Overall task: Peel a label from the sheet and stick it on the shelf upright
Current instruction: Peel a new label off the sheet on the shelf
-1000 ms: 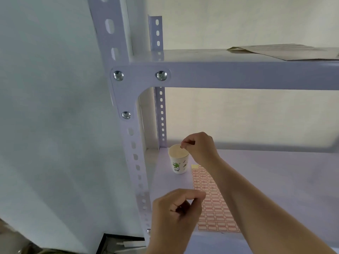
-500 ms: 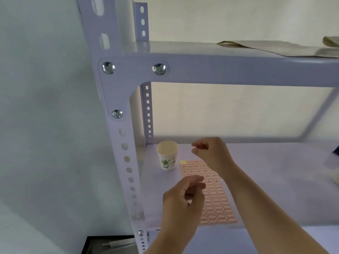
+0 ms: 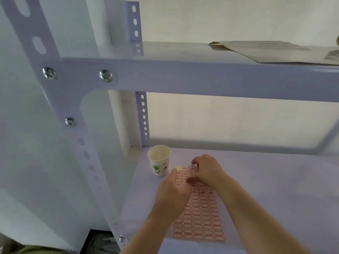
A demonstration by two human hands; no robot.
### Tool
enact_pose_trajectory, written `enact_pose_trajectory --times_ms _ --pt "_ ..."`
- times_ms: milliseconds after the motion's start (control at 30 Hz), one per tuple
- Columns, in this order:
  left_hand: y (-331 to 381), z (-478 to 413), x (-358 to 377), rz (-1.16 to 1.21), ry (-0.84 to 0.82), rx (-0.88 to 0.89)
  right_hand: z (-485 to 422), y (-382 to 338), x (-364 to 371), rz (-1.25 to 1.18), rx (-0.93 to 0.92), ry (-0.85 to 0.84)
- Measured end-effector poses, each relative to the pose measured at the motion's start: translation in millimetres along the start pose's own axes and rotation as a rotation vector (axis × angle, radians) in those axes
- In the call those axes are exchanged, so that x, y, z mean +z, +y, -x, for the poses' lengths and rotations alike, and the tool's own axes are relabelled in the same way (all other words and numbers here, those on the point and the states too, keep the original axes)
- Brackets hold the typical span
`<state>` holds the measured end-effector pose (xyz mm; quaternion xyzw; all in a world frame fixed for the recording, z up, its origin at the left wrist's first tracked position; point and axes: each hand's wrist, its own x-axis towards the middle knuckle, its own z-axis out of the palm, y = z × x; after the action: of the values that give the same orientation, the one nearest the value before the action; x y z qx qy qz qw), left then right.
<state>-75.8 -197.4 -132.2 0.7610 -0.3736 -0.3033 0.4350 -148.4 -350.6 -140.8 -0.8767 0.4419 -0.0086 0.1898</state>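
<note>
A sheet of red-bordered labels (image 3: 200, 217) lies flat on the lower shelf board (image 3: 275, 189). Its top left corner shows a bare yellow patch of backing. My left hand (image 3: 172, 195) rests on the sheet's upper left part, fingers stretched forward. My right hand (image 3: 207, 171) hovers over the top rows with its fingertips curled down onto the labels; motion blur hides whether it pinches one. The front shelf upright (image 3: 88, 153), white with slotted holes, stands to the left of both hands.
A paper cup (image 3: 159, 160) with green print stands upright just left of the sheet's top. The rear upright (image 3: 143, 116) rises behind it. The upper shelf beam (image 3: 201, 79) crosses overhead, with flat cardboard (image 3: 275, 52) on it.
My right hand left the cup's rim and came down onto the top of the sheet. My left hand moved forward from the front edge onto the sheet. The camera shifted closer.
</note>
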Motion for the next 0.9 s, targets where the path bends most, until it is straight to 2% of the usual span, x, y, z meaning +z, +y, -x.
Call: enact_pose_trajectory --times_ms 167,333,633,733,800,900 --pt "3 -9 -1 0.077 0.001 -0.113 -2 0 -1 0.014 -0.039 0.005" --pt "-1 -12 -2 0.141 0.016 -0.147 1 1 1 -0.011 -0.049 -0.035" --pt "-9 -14 -4 0.231 0.046 -0.073 33 4 -18 -0.405 -0.131 0.079" --pt "3 -9 -11 0.359 0.102 -0.038 52 0 -33 -0.5 -0.115 0.092" --pt "12 -5 -18 0.473 0.075 -0.066 65 -5 -42 -0.542 -0.123 0.115" --pt "28 2 -29 0.613 0.002 -0.065 83 -17 -48 -0.536 -0.133 0.272"
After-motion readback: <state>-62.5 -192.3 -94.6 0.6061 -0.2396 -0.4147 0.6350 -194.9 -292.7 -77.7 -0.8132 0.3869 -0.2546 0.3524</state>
